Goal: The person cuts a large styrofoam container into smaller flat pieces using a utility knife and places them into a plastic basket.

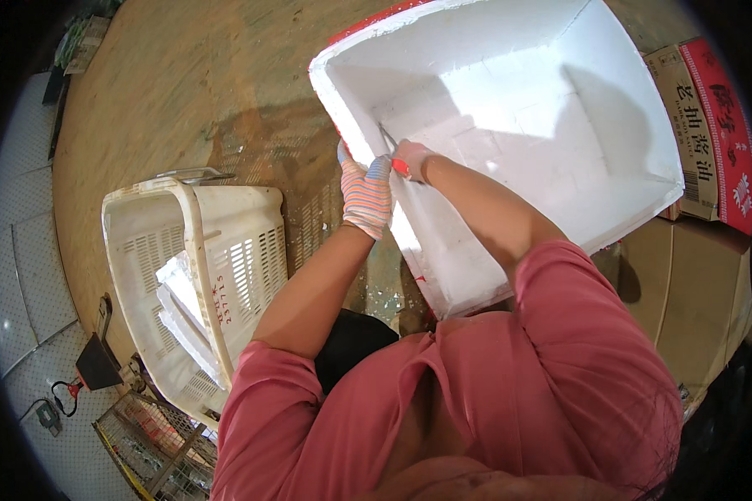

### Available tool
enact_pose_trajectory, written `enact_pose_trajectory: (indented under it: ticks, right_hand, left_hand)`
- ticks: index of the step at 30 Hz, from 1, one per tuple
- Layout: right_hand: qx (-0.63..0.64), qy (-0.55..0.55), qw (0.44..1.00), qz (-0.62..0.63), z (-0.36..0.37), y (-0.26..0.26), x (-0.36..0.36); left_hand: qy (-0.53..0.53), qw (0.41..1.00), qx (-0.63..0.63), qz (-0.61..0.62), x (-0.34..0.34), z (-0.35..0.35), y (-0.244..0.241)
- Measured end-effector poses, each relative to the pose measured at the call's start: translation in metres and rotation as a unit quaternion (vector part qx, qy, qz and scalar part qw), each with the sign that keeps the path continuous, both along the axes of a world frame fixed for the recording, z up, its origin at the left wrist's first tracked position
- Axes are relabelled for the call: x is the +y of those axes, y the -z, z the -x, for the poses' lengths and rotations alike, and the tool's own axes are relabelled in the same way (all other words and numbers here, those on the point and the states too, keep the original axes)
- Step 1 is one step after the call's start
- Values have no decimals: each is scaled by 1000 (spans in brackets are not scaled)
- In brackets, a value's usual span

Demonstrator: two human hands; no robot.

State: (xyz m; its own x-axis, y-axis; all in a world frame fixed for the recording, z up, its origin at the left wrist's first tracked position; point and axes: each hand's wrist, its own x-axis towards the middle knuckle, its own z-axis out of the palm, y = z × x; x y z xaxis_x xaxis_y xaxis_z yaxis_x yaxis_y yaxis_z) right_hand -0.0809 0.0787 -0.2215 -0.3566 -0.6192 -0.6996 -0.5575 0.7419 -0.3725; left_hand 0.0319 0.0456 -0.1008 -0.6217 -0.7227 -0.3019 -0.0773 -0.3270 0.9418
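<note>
A large white foam box [520, 119] with red on its outer edges stands tilted before me, its open side towards me. My left hand [366, 191], in a striped knit glove, grips the box's left wall, with the thumb at the rim and some fingers hidden behind the wall. Just inside that wall, my right hand [412, 158], also gloved, is closed around a tool with a slim metal blade [386, 136]. The blade lies against the wall's inner face. A red part shows at the hand, perhaps the handle; the tool's exact kind cannot be told.
On the left stands a white plastic basket [191, 213] with slotted sides, holding white foam pieces [188, 307]. Small white crumbs dot the brown floor [376, 294]. Printed cartons [695, 131] and a plain cardboard box [689, 288] stand right. A wire cage [156, 444] is at lower left.
</note>
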Motion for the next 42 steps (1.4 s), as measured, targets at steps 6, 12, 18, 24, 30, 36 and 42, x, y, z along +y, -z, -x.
enact_pose_trajectory:
  ticks: [6,12,18,24,30,36,42]
  right_hand:
    - [-28,-67,997,-11,14,15,21]
    - [-50,152,987,-32,-19,-14,29]
    - [-64,147,983,-92,-41,-23,60]
    - [-19,-208,969,-134,-46,8,73]
    - [3,-205,962,-182,-66,2,107]
    - [-7,-413,893,-181,-59,-12,99]
    - [-8,-496,853,-163,-75,-20,124]
  left_hand:
    - [16,1000,7,-16,12,10,-8]
    - [7,999,-1,41,3,-1,-4]
    - [-10,1000,12,23,7,4,4]
    - [21,999,-24,34,1,4,-4]
    - [12,1000,4,18,8,6,-7]
    - [23,999,-8,46,1,2,-3]
    - [24,998,15,53,4,3,2]
